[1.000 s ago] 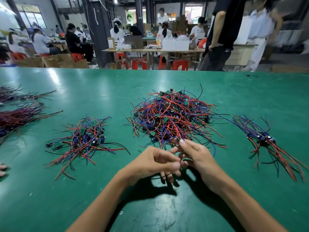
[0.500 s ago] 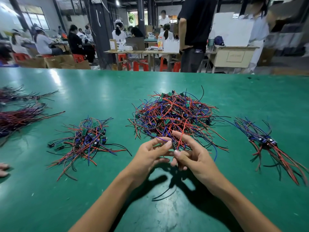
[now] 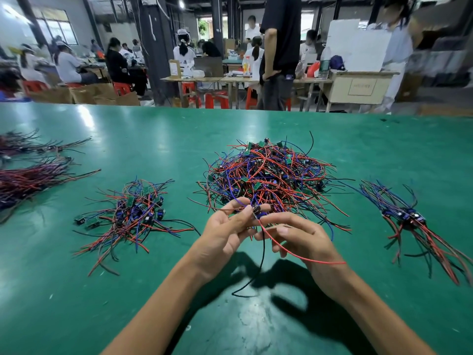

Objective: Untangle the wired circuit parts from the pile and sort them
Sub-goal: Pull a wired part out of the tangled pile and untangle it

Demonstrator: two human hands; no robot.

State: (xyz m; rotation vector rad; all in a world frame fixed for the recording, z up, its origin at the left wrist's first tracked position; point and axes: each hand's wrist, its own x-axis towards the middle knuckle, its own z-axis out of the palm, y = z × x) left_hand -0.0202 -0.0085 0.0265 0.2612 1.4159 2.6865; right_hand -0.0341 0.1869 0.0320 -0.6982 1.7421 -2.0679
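Hands [image 3: 258, 226] hemmed by wire piles [image 3: 268, 175]

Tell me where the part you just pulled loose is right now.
Head view, centre: the part is pinched between the left hand and right hand, just in front of the big pile.

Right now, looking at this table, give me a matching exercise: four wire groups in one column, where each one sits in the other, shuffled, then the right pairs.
Things:
1. big tangled pile
2. small loose pile
3. neat bundle
4. part with red and black wires

Places:
A. held between left hand and right hand
B. table's right side
C. centre, just beyond the hands
D. left of the hands

Pairs: 1-C, 2-D, 3-B, 4-A
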